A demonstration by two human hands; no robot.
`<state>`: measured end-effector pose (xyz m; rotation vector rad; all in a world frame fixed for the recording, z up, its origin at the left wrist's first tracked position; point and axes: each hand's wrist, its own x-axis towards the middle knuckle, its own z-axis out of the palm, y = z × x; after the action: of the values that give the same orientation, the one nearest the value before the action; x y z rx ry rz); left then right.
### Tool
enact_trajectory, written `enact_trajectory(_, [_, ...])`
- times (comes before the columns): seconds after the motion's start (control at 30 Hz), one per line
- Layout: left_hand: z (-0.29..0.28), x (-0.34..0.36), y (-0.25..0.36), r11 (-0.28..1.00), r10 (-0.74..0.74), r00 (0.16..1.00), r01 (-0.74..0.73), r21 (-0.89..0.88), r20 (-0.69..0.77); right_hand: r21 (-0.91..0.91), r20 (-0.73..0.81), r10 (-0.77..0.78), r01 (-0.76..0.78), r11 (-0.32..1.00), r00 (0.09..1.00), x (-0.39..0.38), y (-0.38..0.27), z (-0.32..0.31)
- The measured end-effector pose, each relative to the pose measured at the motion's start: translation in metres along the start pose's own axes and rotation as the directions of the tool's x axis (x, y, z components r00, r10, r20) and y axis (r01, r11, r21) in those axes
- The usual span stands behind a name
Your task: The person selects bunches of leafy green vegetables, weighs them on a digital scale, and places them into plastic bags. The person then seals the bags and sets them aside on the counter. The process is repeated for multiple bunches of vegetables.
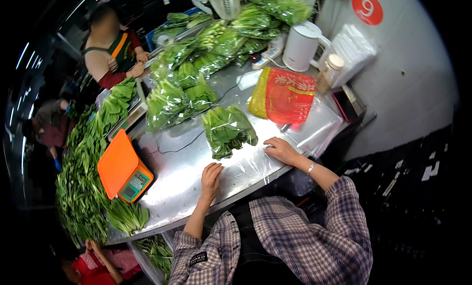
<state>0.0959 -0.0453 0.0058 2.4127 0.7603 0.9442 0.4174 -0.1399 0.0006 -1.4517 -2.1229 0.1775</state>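
A clear plastic bag of leafy greens [227, 128] lies on the steel table [174, 196], its loose open end toward me. My left hand [210, 179] is at the near left of this end, fingers curled and closed on the plastic. My right hand [281, 151] is at the right side, fingers bent and closed on the bag's edge. An orange scale [119, 164] stands to the left. A red and yellow printed bag [287, 96] lies beyond the greens.
Bagged greens [221, 44] line the back; loose greens [78, 186] line the left. A white kettle [300, 49], jar [328, 73] and white bag stack [354, 49] stand right, by the wall. Co-workers [115, 49] [49, 128] [98, 265] are left.
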Motion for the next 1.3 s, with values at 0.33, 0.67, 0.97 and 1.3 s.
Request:
enact_trajectory(0.33, [0.01, 0.045, 0.031, 0.945, -0.254, 0.943, 0.195, -0.263, -0.214, 0.539, -0.315, 0.355, -0.142, 0.83, 0.88, 0.049, -0.039, 0.007])
enact_trajectory(0.67, [0.021, 0.002, 0.008, 0.264, -0.755, 0.614, 0.605, -0.752, 0.229, 0.883, 0.292, 0.569, -0.446, 0.149, 0.769, 0.035, -0.014, 0.007])
enact_trajectory(0.97, [0.005, 0.039, -0.003, 0.48, -0.666, 0.711, 0.642, -0.598, 0.228, 0.812, 0.079, 0.543, -0.369, 0.451, 0.836, 0.087, 0.013, 0.017])
enact_trajectory(1.3, [0.027, 0.099, -0.036, 0.8, -0.589, 0.807, 0.573, -0.178, -0.047, 0.898, 0.189, 0.743, -0.419, 0.134, 0.642, 0.101, 0.024, 0.035])
